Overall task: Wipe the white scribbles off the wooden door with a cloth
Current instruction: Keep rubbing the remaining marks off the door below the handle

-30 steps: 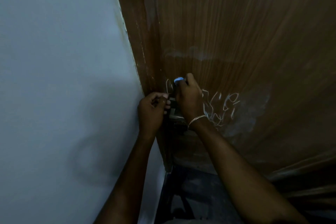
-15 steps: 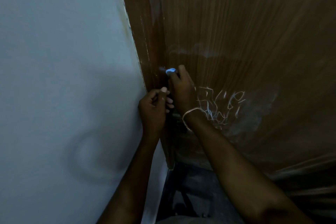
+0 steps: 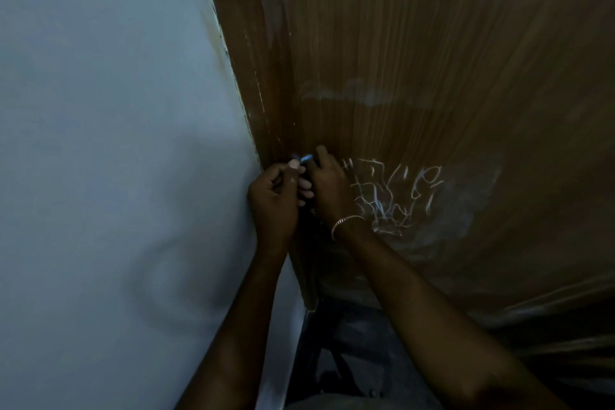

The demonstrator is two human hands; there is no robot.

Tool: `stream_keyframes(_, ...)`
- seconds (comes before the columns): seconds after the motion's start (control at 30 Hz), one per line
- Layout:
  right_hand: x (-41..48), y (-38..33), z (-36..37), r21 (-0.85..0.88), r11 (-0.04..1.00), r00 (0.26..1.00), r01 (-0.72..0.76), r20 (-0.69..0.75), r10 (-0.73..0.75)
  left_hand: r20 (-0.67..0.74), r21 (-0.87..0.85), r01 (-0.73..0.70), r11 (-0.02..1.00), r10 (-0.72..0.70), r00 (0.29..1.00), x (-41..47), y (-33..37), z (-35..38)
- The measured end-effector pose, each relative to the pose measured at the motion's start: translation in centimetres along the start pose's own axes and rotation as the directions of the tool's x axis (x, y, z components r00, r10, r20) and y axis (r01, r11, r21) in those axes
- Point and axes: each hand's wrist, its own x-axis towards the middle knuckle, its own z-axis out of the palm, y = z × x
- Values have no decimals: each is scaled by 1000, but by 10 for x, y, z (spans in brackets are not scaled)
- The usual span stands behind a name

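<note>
The wooden door (image 3: 432, 43) fills the right of the dim head view. White scribbles (image 3: 392, 196) sit low on it, just right of my hands. My right hand (image 3: 327, 188), with a bracelet on the wrist, is curled against the door near its left edge and holds a small light-blue piece (image 3: 306, 157) at its fingertips. My left hand (image 3: 273, 200) is curled beside it, and its thumb tip pinches the left end of that piece. What the piece is stays unclear in the dark.
A pale wall (image 3: 100, 143) takes up the left half and meets the door frame (image 3: 253, 76). Faint white smears mark the door above (image 3: 352, 95) and to the right (image 3: 466, 206) of the scribbles. Dark floor (image 3: 349, 359) lies below between my forearms.
My right hand lifted the light-blue piece, then lowered it a little. My left thumb rose to meet it, and the two hands have closed together.
</note>
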Motion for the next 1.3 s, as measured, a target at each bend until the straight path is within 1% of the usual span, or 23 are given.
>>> stream_keyframes(0.03,-6,5,1,-11,1000,1000,-14,20,14,-1,1,-2,1000,2,1000,0,0,0)
stream_keyframes(0.07,-9,11,0,-14,999,1000,-29,9,29,-3,1,-2,1000,2,1000,0,0,0)
stream_keyframes(0.13,-5,16,-4,16,999,997,-52,-59,53,-2,-3,1,1000,-1,1000,0,-1,-1)
stream_keyframes(0.2,9,9,-9,97,992,990,-79,-111,89,-2,-6,6,1000,-6,1000,1,-1,0)
stream_keyframes(0.27,15,-1,-10,97,994,996,-55,-66,62,-1,1,5,1000,-5,1000,1,-2,1)
stream_keyframes(0.33,7,-3,-4,25,1000,999,1,42,-2,7,3,-5,1000,5,1000,1,-2,2)
stream_keyframes(0.37,1,3,-2,2,1000,997,6,74,-6,9,5,-5,1000,5,1000,1,-2,3)
stream_keyframes(0.4,-4,9,-4,-9,1000,998,-6,68,7,10,6,-1,1000,1,1000,1,-3,4)
stream_keyframes(0.43,-7,16,-7,-3,1000,999,-23,32,23,11,1,6,1000,-6,1000,1,-3,4)
stream_keyframes(0.5,-8,25,-15,19,999,995,-46,-88,47,11,-13,20,1000,-20,1000,0,-6,3)
stream_keyframes(0.57,-2,25,-18,14,999,984,-31,-176,33,9,-21,28,999,-28,1000,1,-6,4)
stream_keyframes(0.6,-1,22,-18,17,999,985,-30,-172,32,8,-17,32,999,-32,999,1,-6,4)
stream_keyframes(0.7,-12,20,-14,6,1000,997,-9,-74,9,10,-16,30,999,-30,1000,3,-5,6)
stream_keyframes(0.73,-18,27,-16,1,1000,997,-2,-80,2,11,-20,28,999,-28,1000,3,-5,5)
stream_keyframes(0.83,-20,47,-31,50,998,975,-31,-218,41,8,-22,20,1000,-20,1000,4,-5,2)
stream_keyframes(0.87,-17,48,-33,58,998,970,-30,-239,43,5,-25,23,999,-23,1000,3,-5,2)
stream_keyframes(0.93,-14,41,-32,13,1000,978,-2,-209,5,-2,-21,36,999,-36,999,2,-5,5)
stream_keyframes(1.0,-23,37,-27,-16,1000,987,0,-162,-3,6,-21,40,999,-40,999,0,-4,8)
stream_keyframes(1.07,-32,48,-30,0,1000,982,-30,-188,29,22,-42,41,998,-41,999,0,-4,9)
stream_keyframes(1.17,-29,66,-38,67,994,947,-81,-306,98,23,-43,46,998,-45,999,-1,-4,9)
stream_keyframes(1.2,-25,65,-38,69,994,944,-81,-315,99,23,-42,52,998,-51,998,-1,-5,10)
stream_keyframes(1.3,-27,59,-28,7,999,969,-44,-243,44,35,-54,58,997,-56,998,-5,-4,14)
